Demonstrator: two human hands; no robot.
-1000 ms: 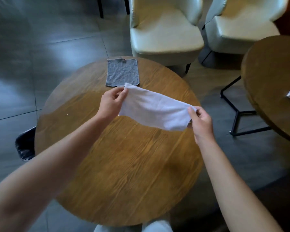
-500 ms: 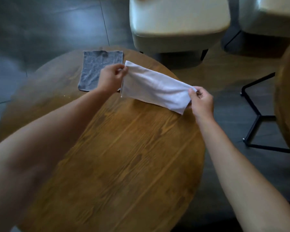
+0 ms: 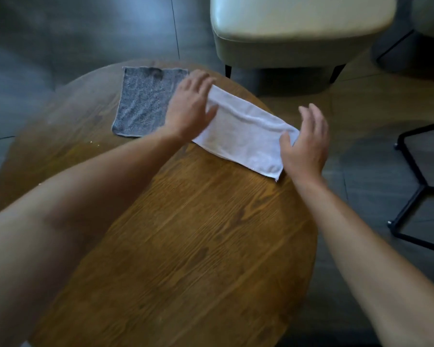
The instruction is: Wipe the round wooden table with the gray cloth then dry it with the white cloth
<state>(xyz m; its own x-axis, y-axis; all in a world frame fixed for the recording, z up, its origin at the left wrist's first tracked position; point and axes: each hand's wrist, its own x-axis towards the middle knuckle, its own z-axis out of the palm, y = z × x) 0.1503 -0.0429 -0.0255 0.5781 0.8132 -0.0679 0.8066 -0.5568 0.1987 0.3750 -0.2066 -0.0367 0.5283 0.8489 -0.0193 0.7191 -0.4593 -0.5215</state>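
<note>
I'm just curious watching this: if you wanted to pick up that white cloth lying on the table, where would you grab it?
Probably by its two short ends, from above. The white cloth lies flat as a long folded strip on the table, and the left hand and right hand are already at those ends, so pinching there should lift it evenly without it unfolding.

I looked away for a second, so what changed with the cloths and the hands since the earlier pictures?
The white cloth, held up by both ends before, now lies folded on the table. The left hand let go and rests flat on its left end; the right hand opened at its right end. The gray cloth stayed flat at the far edge.
</note>
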